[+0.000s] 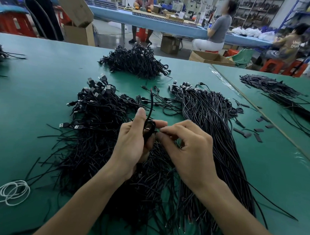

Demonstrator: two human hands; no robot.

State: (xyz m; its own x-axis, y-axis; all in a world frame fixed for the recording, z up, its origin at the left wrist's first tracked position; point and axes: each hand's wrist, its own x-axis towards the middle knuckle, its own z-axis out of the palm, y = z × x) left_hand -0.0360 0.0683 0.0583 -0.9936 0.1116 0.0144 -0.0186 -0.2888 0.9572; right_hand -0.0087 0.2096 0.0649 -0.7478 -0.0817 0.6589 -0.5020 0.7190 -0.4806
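My left hand (132, 143) grips a small coiled black cable (149, 129), whose loose end sticks up past my thumb. My right hand (186, 146) pinches the same coil from the right with thumb and forefinger. Both hands hover over a green table (46, 99). Under them lies a loose heap of black USB cables (97, 133) with plugs at its far end. To the right runs a straighter bundle of black cables (211, 128).
A pile of coiled cables (135, 62) sits farther back. Short black sleeve pieces (252, 133) lie scattered at right, with another dark pile (274, 90) beyond a table seam. White loops (12, 192) rest at front left. Seated people work at a blue bench (154, 20) behind.
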